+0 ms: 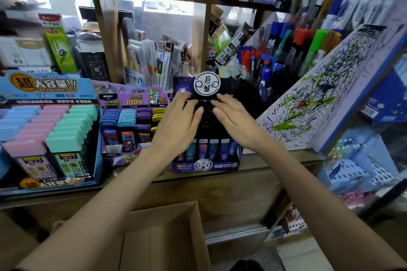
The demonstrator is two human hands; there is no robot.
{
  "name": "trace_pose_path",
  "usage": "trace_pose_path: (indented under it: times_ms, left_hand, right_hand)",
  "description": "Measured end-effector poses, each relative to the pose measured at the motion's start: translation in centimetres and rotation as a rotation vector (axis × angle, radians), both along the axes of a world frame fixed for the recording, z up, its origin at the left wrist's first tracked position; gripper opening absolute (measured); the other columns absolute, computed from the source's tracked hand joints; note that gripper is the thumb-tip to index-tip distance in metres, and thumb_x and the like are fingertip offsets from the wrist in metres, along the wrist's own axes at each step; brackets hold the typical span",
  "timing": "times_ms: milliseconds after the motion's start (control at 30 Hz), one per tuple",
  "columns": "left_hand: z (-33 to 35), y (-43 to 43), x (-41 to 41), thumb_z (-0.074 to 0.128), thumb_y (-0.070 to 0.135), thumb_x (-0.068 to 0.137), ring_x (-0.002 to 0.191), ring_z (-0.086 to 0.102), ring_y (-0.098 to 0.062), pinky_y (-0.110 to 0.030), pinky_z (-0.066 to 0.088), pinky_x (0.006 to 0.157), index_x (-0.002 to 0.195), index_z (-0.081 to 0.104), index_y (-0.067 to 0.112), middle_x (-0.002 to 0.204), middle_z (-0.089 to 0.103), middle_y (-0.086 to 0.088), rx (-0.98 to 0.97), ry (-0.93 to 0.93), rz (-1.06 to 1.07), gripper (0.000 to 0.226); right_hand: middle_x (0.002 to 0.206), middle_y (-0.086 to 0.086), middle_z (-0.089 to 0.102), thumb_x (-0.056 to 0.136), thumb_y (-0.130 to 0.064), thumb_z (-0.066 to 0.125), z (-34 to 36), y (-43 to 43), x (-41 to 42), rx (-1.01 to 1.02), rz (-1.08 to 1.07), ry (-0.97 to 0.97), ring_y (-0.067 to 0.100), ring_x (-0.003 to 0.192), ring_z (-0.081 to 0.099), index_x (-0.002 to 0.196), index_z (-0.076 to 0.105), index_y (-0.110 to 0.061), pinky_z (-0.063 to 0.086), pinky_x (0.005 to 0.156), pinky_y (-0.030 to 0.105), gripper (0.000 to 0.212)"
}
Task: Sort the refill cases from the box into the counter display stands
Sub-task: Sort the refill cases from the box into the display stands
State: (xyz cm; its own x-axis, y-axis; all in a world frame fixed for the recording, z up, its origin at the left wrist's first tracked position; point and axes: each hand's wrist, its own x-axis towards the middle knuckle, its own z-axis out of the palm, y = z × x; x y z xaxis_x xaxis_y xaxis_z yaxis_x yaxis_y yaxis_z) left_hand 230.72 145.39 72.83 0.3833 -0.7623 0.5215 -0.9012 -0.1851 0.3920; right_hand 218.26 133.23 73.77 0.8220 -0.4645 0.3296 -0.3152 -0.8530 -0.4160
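Three display stands sit on the wooden counter. Both my hands lie over the dark constellation stand (206, 166) in the middle. My left hand (179, 125) and my right hand (236, 121) have straight fingers resting on the tops of the black refill cases (206, 116) in its rows. Neither hand grips a case. The front row of cases (208, 149) shows star-sign labels. Left of it stands the purple Ultraman stand (130, 125) with blue, teal, purple and yellow cases. The big blue stand (50, 130) at far left holds pastel cases. The open cardboard box (163, 235) is below the counter.
A scribbled test-paper board (319, 99) leans at the right beside tubs of pens (275, 55). Shelves with packaged stationery (154, 59) rise behind the stands. A blue perforated rack (361, 171) stands lower right. The counter's front edge (220, 177) runs just before the stands.
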Motion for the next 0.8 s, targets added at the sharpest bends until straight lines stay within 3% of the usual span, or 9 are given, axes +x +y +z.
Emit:
trace_pose_path:
  times_ms: [167, 233, 333, 433, 567, 800]
  left_hand:
    - [-1.7, 6.2, -2.0, 0.048, 0.024, 0.096, 0.131, 0.039, -0.022, -0.037, 0.032, 0.107, 0.127, 0.052, 0.007, 0.137, 0.046, -0.008, -0.185, -0.04, -0.003, 0.036]
    - [-4.1, 8.3, -2.7, 0.048, 0.031, 0.093, 0.117, 0.048, -0.018, -0.033, 0.04, 0.095, 0.122, 0.053, 0.01, 0.124, 0.051, -0.004, -0.174, 0.037, 0.043, 0.035]
    - [-6.8, 8.7, -3.3, 0.052, 0.037, 0.09, 0.102, 0.057, -0.016, -0.033, 0.05, 0.082, 0.122, 0.05, 0.015, 0.115, 0.053, 0.0, -0.046, 0.258, 0.113, 0.039]
    - [-8.2, 7.3, -2.9, 0.06, 0.033, 0.089, 0.099, 0.059, -0.019, -0.038, 0.051, 0.082, 0.127, 0.048, 0.011, 0.119, 0.054, -0.005, 0.012, 0.318, 0.154, 0.045]
    - [-8.9, 5.7, -2.2, 0.065, 0.026, 0.087, 0.089, 0.06, -0.022, -0.034, 0.049, 0.076, 0.127, 0.048, 0.011, 0.12, 0.055, -0.009, 0.041, 0.309, 0.229, 0.046]
    - [-9.4, 4.9, -2.5, 0.062, 0.027, 0.089, 0.078, 0.063, -0.023, -0.032, 0.049, 0.068, 0.13, 0.047, 0.012, 0.123, 0.054, -0.011, 0.046, 0.26, 0.265, 0.046]
  right_hand:
    - [0.136, -0.002, 0.047, 0.099, -0.023, 0.045, -0.7, 2.1, -4.1, 0.02, -0.066, -0.301, 0.01, 0.128, 0.038, 0.126, 0.056, -0.014, 0.03, 0.102, 0.021, 0.031]
    - [0.121, 0.0, 0.056, 0.097, -0.019, 0.049, -2.7, 2.9, -6.0, 0.029, -0.157, -0.323, 0.011, 0.114, 0.049, 0.118, 0.06, -0.012, 0.036, 0.094, 0.02, 0.025]
    - [0.114, 0.004, 0.058, 0.094, -0.022, 0.056, -5.8, 3.8, -6.9, 0.239, -0.311, -0.226, 0.018, 0.106, 0.054, 0.119, 0.057, -0.01, 0.046, 0.091, 0.034, 0.027]
    - [0.119, 0.003, 0.059, 0.089, -0.026, 0.063, -7.9, 4.1, -5.9, 0.378, -0.342, -0.156, 0.017, 0.108, 0.056, 0.125, 0.051, -0.011, 0.048, 0.092, 0.032, 0.04]
    - [0.123, 0.001, 0.058, 0.085, -0.028, 0.068, -9.5, 3.7, -4.5, 0.355, -0.459, -0.209, 0.016, 0.114, 0.053, 0.132, 0.047, -0.011, 0.046, 0.097, 0.036, 0.054]
    - [0.122, 0.001, 0.06, 0.085, -0.027, 0.067, -9.9, 2.4, -4.2, 0.362, -0.421, -0.235, 0.017, 0.11, 0.054, 0.133, 0.048, -0.015, 0.047, 0.095, 0.035, 0.053]
